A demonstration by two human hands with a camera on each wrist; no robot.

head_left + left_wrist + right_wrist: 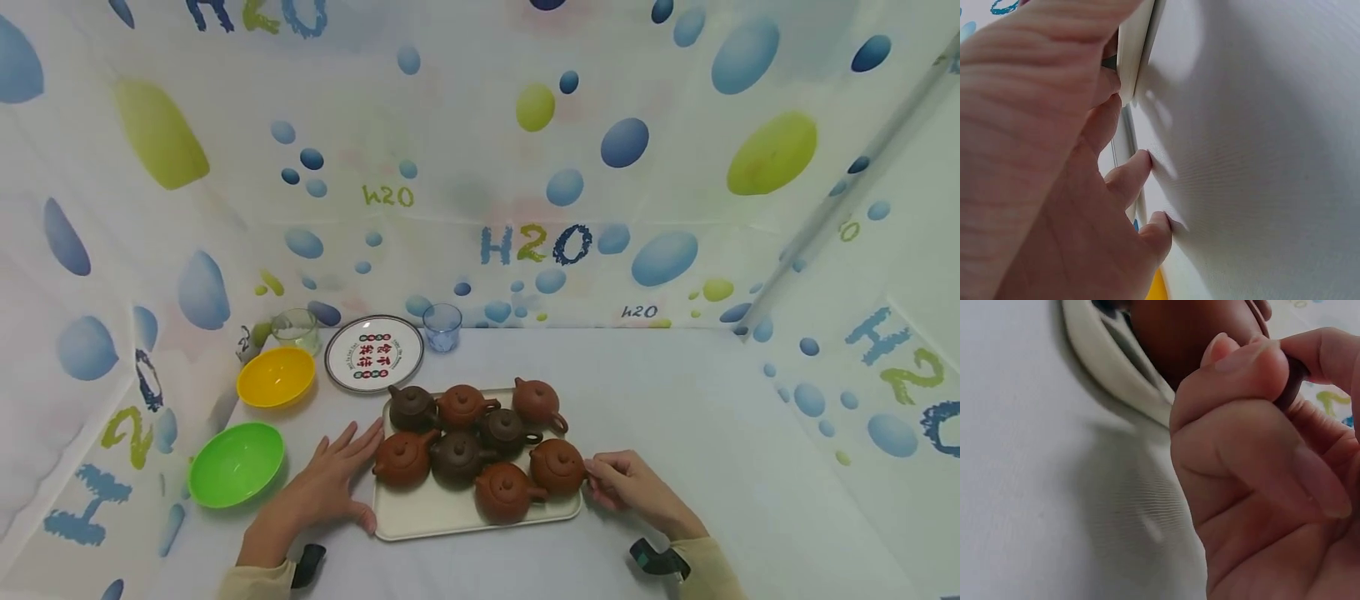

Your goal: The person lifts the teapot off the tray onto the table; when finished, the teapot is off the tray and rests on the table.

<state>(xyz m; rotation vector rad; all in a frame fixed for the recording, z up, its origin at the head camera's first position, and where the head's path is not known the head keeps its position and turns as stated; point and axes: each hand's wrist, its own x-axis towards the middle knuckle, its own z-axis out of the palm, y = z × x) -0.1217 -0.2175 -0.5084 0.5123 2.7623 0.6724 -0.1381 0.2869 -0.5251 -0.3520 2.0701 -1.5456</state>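
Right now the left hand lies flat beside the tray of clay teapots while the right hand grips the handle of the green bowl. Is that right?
Not quite. The right hand grips the handle of a reddish teapot at the tray's right edge, as the head view shows. The green bowl sits untouched on the left. The left hand does lie flat beside the tray.

1. A cream rectangular tray [420, 517] is lying flat on the white table, carrying eight small clay teapots crowded toward its far side.
2. The reddish-brown teapot [557, 467] at the tray's right edge is standing upright with its lid on, its handle sitting pinched in the right hand [626, 487].
3. The left hand [330, 479] is resting flat against the tray's left edge.
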